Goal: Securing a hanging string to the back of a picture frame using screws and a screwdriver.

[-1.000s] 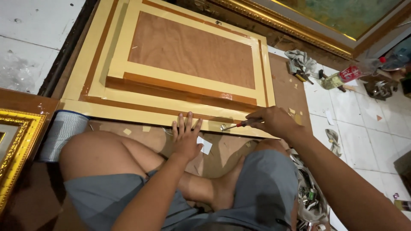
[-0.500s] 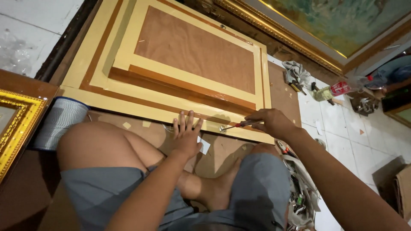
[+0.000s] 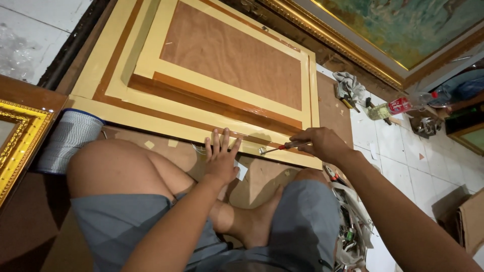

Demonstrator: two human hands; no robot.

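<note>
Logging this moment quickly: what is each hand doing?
Left hand: open, fingers spread flat on the frame edge.
Right hand: closed around a red-handled tool.

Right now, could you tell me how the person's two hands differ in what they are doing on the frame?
The left hand lies flat, fingers spread, on the near edge of the cream frame and holds nothing. The right hand is closed in a grip around a red-handled tool, whose metal tip points toward the left hand. The left reaches in over the knee; the right comes from the side. Both meet the same near edge.

Framing workshop, gilt frames (image 3: 20,136), scattered tools (image 3: 348,90)
</note>
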